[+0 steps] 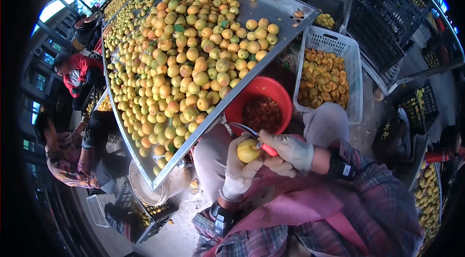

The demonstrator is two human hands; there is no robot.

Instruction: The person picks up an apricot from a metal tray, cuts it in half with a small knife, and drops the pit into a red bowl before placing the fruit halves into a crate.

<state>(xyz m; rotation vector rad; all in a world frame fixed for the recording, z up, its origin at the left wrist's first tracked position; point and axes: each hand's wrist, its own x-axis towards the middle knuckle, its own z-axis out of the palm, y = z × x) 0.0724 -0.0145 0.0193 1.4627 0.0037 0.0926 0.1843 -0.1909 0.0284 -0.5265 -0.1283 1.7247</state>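
My gloved left hand [236, 172] is closed round a whole yellow apricot [248, 151] above my lap. My right hand [294, 153], also gloved, grips a small knife by its red handle [269, 150]. The knife's curved blade [243, 128] reaches up and left, right beside the fruit. Just beyond my hands a red bucket [252, 87] holds brown pits. To its right, a white plastic crate [357, 80] is filled with orange apricot halves [322, 79].
A metal-edged sorting table [273, 3] heaped with apricots [179, 63] rises in front of me. A pale bucket [169, 187] stands under its near corner. Black crates [382, 20] are stacked at right. People sit at left, one in a red jacket [80, 70].
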